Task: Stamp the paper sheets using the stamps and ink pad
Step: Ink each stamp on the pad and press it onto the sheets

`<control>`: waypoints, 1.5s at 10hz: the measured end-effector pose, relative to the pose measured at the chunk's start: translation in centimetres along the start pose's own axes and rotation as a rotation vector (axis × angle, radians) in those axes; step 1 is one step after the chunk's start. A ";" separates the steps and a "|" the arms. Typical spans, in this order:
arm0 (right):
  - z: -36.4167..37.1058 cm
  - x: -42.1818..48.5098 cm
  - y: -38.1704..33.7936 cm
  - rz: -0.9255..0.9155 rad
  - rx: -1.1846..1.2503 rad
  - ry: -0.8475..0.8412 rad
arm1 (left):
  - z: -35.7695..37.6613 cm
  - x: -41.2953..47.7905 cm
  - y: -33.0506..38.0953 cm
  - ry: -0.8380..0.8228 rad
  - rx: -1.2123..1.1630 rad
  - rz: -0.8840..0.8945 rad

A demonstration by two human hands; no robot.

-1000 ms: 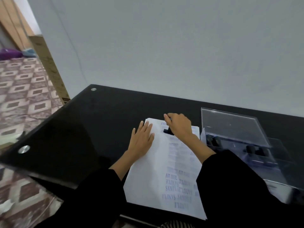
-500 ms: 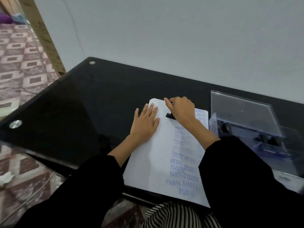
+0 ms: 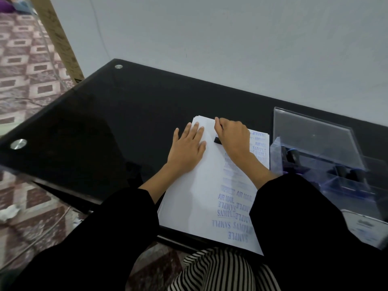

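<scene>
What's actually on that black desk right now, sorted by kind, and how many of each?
Paper stacks: 1
Stamps in a hand: 1, under the right hand
Clear plastic boxes: 1; the dark pieces inside are too unclear to count
Hands on the paper: 2, with the left hand flat
Total: 5

The left hand (image 3: pixel 186 147) lies flat with fingers spread, while the right hand (image 3: pixel 233 137) is curled, knuckles up, pressing down.
</scene>
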State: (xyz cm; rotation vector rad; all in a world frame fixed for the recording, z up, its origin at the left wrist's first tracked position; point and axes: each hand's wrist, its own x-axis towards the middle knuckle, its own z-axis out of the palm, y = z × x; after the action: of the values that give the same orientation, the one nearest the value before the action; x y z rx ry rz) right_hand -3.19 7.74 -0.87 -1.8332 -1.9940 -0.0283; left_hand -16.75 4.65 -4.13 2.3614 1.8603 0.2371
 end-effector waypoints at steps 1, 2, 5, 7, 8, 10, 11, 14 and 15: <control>0.2 -0.5 0.0 -0.014 0.013 0.024 | 0.1 0.0 0.0 0.008 0.008 -0.003; 0.3 -0.7 0.0 -0.017 -0.004 0.051 | 0.2 0.0 0.0 0.002 0.013 -0.001; 0.9 0.1 0.1 0.008 0.003 0.079 | 0.1 0.1 0.0 0.005 0.006 -0.005; 1.4 0.5 0.2 0.039 0.018 0.114 | 0.2 0.0 0.0 0.017 0.007 -0.004; 1.5 0.6 0.3 0.044 0.029 0.109 | 0.2 0.0 0.0 0.025 -0.002 -0.002; 1.3 0.8 0.1 0.042 0.058 0.123 | 0.2 0.0 0.0 0.028 -0.006 -0.004; 1.1 0.7 0.1 0.045 0.034 0.099 | 0.1 0.0 0.1 0.032 -0.003 0.000; -3.4 -1.3 1.2 0.163 0.193 0.204 | 0.0 0.0 -0.3 0.050 -0.100 0.006; -6.1 -2.8 2.5 0.209 0.322 0.315 | -0.1 -0.2 -0.4 0.130 -0.239 0.005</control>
State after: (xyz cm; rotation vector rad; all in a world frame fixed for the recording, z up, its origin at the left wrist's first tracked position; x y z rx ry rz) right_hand 1.11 3.58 3.12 -1.6979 -1.4906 0.0589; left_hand -17.16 4.50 -4.12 2.2360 1.7667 0.5909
